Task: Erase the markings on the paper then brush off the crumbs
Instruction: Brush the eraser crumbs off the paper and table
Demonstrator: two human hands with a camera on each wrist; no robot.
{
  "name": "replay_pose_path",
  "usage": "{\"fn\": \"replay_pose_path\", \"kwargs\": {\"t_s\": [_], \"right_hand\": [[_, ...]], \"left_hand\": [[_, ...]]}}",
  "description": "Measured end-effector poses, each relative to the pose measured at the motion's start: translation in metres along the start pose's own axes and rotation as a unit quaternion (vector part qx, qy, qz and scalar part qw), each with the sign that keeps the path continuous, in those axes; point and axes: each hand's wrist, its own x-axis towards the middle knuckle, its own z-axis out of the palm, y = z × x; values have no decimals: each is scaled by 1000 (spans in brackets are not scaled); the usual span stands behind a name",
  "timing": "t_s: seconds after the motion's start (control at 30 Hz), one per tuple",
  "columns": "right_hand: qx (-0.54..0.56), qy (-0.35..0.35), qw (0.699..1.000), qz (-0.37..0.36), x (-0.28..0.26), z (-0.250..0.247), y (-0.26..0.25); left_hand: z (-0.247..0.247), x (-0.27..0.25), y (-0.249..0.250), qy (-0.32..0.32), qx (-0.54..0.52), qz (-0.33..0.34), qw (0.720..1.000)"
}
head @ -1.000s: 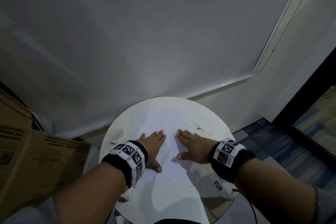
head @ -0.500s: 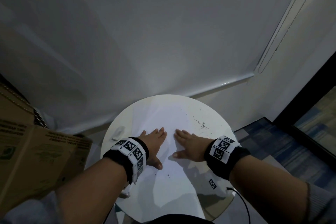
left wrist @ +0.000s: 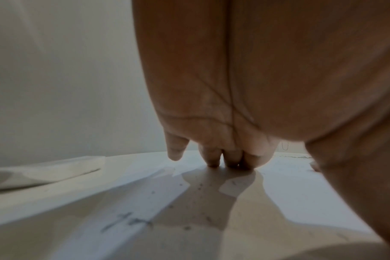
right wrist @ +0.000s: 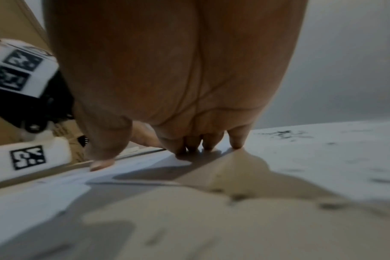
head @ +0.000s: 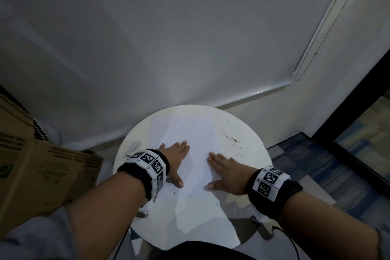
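Nearest, at the bottom of the head view, two bare forearms reach in from the lower corners, each wearing a black wristband (head: 147,170) faced with white tiles printed in black square code patterns; small digits sit beside the tiles but are too small to read. The left hand (head: 174,159) lies flat, fingers straight and together, thumb spread, palm down on the paper (head: 196,133). The right hand (head: 224,172) lies the same way just right of it, fingers straight and holding nothing, fingertips (right wrist: 236,144) touching the sheet in the right wrist view. The two hands are near each other but apart.

The white sheet covers the middle of a round white table (head: 256,148), just below the centre of the frame. A few dark specks sit on the paper between and below the hands; a denser scatter of dark eraser crumbs (head: 232,140) lies right of centre, beyond the right hand's fingers. In the left wrist view faint pencil marks (left wrist: 131,221) show on the sheet, blurred and unreadable.

At the table's left edge rests a pale eraser (head: 134,145). At the left edge of the frame stands a cardboard box (head: 42,167) with printed text, seen upside down and not legible. Farthest, a grey roller blind (head: 168,38) fills the upper frame.
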Motion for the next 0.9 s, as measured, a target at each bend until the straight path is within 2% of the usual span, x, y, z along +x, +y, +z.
{"fn": "replay_pose_path", "kwargs": {"t_s": [0.1,0.27,0.37,0.47,0.57,0.67,0.73,0.9], "right_hand": [[-4,14,999,44,-9,-4,13],[-6,-5,999,-35,-21,9,-21],[5,-9,1000,-29,-18,12,-18],[16,-10,1000,-17,-15,6,-4],[12,-10,999,-27,-15,4,1],[8,-3,1000,-18,-11,1,7],[-6,9,1000,-12,-9,-2,7],[-24,13,996,-85,-12,8,-29]], "left_hand": [[0,0,0,1,0,-2,1000],[0,4,9,18,-11,-30,999],[-1,2,14,33,-23,-43,998],[-8,-2,3,27,-54,-23,998],[-16,-11,-12,32,-25,-25,999],[-13,-24,-23,-3,34,-29,999],[-5,-27,-29,-29,27,-31,999],[9,-23,-31,-18,-19,-35,999]]}}
